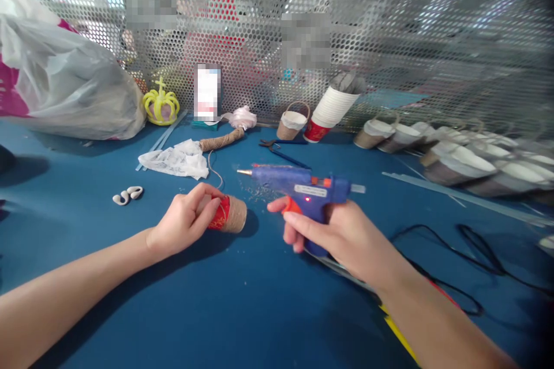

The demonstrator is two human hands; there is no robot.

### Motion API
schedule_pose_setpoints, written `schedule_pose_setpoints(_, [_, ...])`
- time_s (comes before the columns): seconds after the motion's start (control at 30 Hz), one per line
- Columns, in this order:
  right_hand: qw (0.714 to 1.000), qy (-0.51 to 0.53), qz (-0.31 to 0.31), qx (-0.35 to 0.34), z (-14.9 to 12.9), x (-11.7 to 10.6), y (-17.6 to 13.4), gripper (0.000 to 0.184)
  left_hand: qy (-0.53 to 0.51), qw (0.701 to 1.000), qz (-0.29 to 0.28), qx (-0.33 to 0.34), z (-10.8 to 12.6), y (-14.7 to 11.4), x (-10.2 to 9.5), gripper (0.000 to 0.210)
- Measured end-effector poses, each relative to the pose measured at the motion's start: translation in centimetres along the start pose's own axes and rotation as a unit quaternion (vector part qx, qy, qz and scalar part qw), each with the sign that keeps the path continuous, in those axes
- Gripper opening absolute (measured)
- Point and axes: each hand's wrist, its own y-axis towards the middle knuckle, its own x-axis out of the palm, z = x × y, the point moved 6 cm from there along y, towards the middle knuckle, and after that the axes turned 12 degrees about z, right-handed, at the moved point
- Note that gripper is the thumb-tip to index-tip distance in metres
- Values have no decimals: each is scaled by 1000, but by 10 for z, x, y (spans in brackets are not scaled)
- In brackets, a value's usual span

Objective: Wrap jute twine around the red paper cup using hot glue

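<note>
My left hand (187, 214) is closed around a red paper cup (221, 213) that lies on its side. Brown twine (237, 213) covers the cup's right-hand end, while red printed paper still shows beside my fingers. In my right hand (333, 239) is a blue hot glue gun (320, 187), its orange trigger under my fingers. A small red light glows on the gun's body, and a clear glue stick pokes out of its back. The metal nozzle points left, above and just right of the cup, apart from it.
A twine roll (223, 139) with white mesh lies behind the cup, near pliers (283, 153). Stacked paper cups (333, 106) and a small handled bucket (293, 124) stand by the perforated screen. Several twine-wrapped cups (459, 161) line the right. A black cord (480, 262) loops beside my right arm.
</note>
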Motion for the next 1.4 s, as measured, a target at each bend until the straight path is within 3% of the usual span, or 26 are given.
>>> schedule_pose_setpoints(0.2, [994,-96,-38,-31,1,11,-10,18,-25,1000,-1,-4,1,0,0,17])
schedule_pose_setpoints(0.33, [986,-151,-18,-72,-3,13,-12,21,-25,1000,-1,8,2,0,0,17])
schedule_pose_setpoints(0.6, [982,-174,10,-76,-3,13,-12,30,-18,1000,-5,15,1,1,1,18])
schedule_pose_setpoints(0.93, [975,-190,18,-113,-6,14,-13,16,-6,1000,3,18,2,0,0,17])
schedule_pose_setpoints(1.4, [971,-208,-13,-118,-8,18,-21,21,-11,1000,-4,1,5,3,-1,18])
